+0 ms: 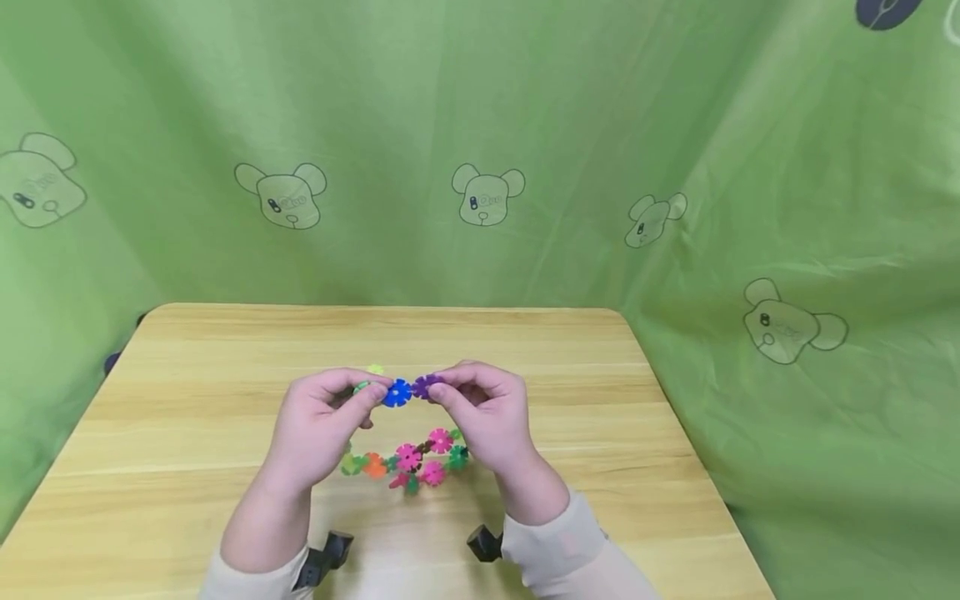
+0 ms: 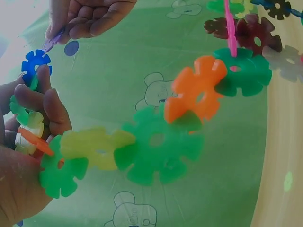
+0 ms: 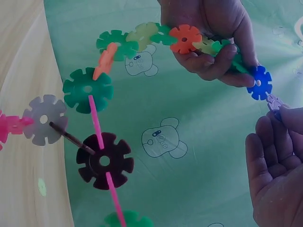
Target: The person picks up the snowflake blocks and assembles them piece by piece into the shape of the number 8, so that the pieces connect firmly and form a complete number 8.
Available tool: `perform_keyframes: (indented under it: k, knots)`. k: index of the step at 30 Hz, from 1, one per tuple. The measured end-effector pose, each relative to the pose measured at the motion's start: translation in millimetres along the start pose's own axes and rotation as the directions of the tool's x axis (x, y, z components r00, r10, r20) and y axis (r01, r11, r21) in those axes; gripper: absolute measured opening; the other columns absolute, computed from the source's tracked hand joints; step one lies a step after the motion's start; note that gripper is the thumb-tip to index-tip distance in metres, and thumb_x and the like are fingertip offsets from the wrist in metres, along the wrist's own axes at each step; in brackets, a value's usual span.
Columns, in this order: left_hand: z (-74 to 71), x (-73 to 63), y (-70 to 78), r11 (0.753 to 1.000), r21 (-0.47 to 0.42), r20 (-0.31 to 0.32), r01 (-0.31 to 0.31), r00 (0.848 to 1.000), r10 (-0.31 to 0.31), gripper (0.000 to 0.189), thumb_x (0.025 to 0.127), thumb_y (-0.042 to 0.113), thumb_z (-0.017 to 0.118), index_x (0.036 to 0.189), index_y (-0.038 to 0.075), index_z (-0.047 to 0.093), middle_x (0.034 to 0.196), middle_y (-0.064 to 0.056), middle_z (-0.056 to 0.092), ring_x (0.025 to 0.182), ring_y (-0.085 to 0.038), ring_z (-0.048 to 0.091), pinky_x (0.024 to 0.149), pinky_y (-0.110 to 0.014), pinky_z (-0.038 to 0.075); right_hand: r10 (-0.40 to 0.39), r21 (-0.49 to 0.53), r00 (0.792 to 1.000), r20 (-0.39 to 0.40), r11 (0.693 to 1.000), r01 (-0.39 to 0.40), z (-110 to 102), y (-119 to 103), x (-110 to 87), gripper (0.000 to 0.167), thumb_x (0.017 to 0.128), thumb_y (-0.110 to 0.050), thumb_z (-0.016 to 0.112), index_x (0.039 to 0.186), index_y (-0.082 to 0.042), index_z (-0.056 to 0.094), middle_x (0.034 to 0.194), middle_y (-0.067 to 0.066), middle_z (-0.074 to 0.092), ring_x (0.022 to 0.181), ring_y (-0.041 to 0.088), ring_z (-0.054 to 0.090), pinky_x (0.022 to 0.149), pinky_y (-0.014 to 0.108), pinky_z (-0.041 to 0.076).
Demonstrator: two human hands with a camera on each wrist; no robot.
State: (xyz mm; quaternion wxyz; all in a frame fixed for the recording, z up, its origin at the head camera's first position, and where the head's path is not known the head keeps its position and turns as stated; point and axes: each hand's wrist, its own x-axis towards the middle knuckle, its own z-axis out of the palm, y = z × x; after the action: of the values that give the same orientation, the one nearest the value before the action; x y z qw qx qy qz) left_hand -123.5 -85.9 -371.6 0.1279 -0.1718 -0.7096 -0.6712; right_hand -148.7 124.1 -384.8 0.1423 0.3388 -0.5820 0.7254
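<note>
Several notched plastic discs, linked edge to edge, form a colourful chain. My left hand (image 1: 311, 429) pinches the chain close to its blue disc (image 1: 399, 392), with green, yellow and orange discs running along its fingers in the left wrist view. Between thumb and finger, my right hand (image 1: 491, 417) holds a purple disc (image 1: 422, 386), whose edge meets the blue disc's edge. Below the hands hangs the rest of the chain, including an orange disc (image 2: 199, 90), a dark brown disc (image 3: 104, 161) and a grey disc (image 3: 45, 120). The fingers hide part of the purple disc.
A loose yellow-green disc (image 1: 375, 368) lies on the wooden table (image 1: 585, 400) beyond the left hand. Green cloth (image 1: 390, 250) with printed bear heads hangs behind and beside the table. Black wrist devices (image 1: 324, 560) sit at both cuffs.
</note>
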Motion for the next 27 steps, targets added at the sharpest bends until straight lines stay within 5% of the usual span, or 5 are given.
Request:
perform_keyframes:
  k: [13,19,22,25,27]
  knots:
    - [11.9,2.4,-0.5,0.997,-0.063,-0.042,0.045,0.998,-0.047,0.009,0.097,-0.007,0.068,0.095,-0.009,0.077,0.082,0.003,0.075,0.057,-0.01,0.059,0.057,-0.025,0.057,0.088,0.064,0.986,-0.139,0.995,-0.08,14,5,-8.2,0.005,0.094,0.003,0.078,0.093,0.005,0.073,0.094,0.0,0.078,0.08,0.011,0.076,0.074,0.027,0.064]
    - [2.3,5.2,2.4,0.99,0.111,0.084,0.084,0.992,-0.093,0.012,0.098,0.007,0.075,0.109,0.003,0.08,0.099,-0.008,0.079,0.075,-0.014,0.068,0.067,-0.028,0.059,0.068,-0.055,0.998,0.006,0.996,-0.068,4,7,0.8,0.041,0.097,-0.017,0.079,0.094,0.021,0.064,0.09,0.021,0.076,0.081,0.01,0.074,0.073,0.031,0.064]
    - [-6.8,7.1,5.9,0.968,0.211,0.09,0.137,0.983,-0.158,0.011,0.098,0.015,0.077,0.106,0.008,0.081,0.093,-0.006,0.078,0.066,-0.014,0.063,0.058,-0.028,0.054,0.118,-0.143,0.991,0.064,0.984,-0.108,-6,19,9.1,0.029,0.101,-0.009,0.071,0.097,0.019,0.066,0.091,0.034,0.07,0.085,0.009,0.073,0.077,0.033,0.064]
    - [-14.9,7.0,7.2,0.951,0.257,0.068,0.171,0.979,-0.194,0.011,0.1,0.018,0.075,0.102,0.009,0.081,0.085,-0.004,0.075,0.056,-0.016,0.053,0.053,-0.029,0.048,0.275,-0.307,0.961,0.03,0.918,-0.253,-21,53,17.2,0.02,0.103,-0.005,0.065,0.106,0.014,0.069,0.096,0.027,0.073,0.088,0.015,0.072,0.082,0.035,0.064]
    - [-18.4,5.9,6.8,0.945,0.268,0.055,0.185,0.977,-0.206,0.012,0.101,0.019,0.074,0.102,0.009,0.081,0.085,-0.003,0.074,0.056,-0.016,0.051,0.054,-0.03,0.048,0.442,-0.456,0.897,0.01,0.8,-0.39,-31,83,16.9,0.023,0.104,-0.009,0.065,0.117,0.009,0.07,0.103,0.018,0.075,0.094,0.02,0.071,0.086,0.036,0.062]
